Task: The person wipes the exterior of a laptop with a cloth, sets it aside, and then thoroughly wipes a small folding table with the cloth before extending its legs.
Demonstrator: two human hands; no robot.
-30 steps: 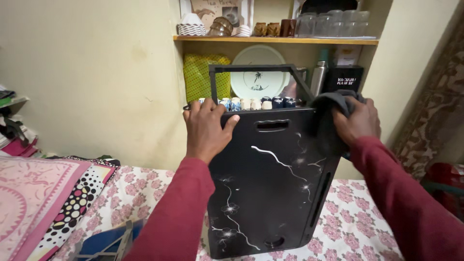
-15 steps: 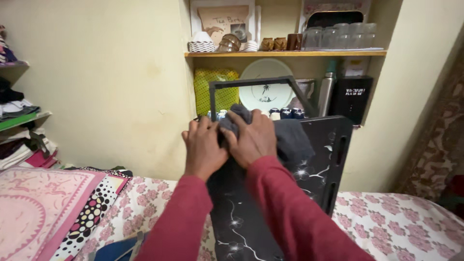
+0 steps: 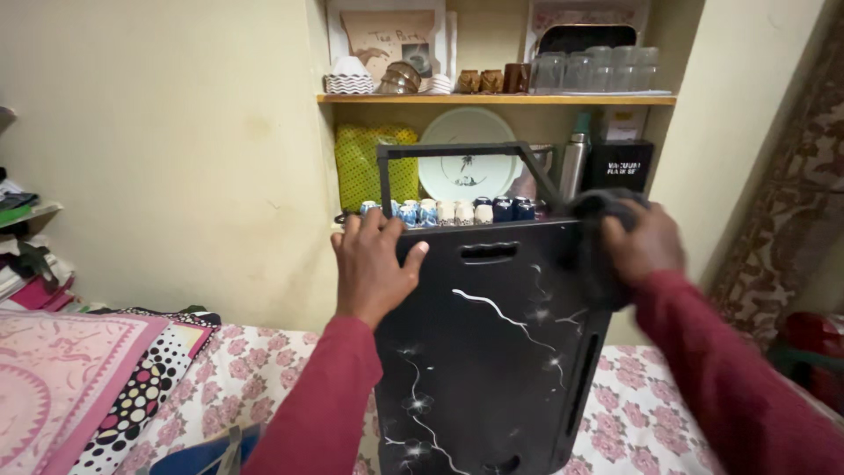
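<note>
A black folding lap table (image 3: 492,352) with white streak and flower marks stands on its end on the bed, its folded leg frame (image 3: 457,154) sticking up behind. My left hand (image 3: 374,264) grips the table's top left corner. My right hand (image 3: 642,242) presses a dark grey cloth (image 3: 598,255) against the table's top right corner. Both my sleeves are dark red.
The bed has a pink flowered sheet (image 3: 642,413). Folded pink and dotted fabrics (image 3: 97,369) lie at the left. Behind the table a wall niche holds a round plate (image 3: 466,167), a steel flask (image 3: 571,163), a black box (image 3: 620,163), small cups, and glasses on a shelf (image 3: 492,99).
My right hand with the cloth has swept from the table's top left, beside my left hand, back to the top right corner. The table has turned to face me flat again.
</note>
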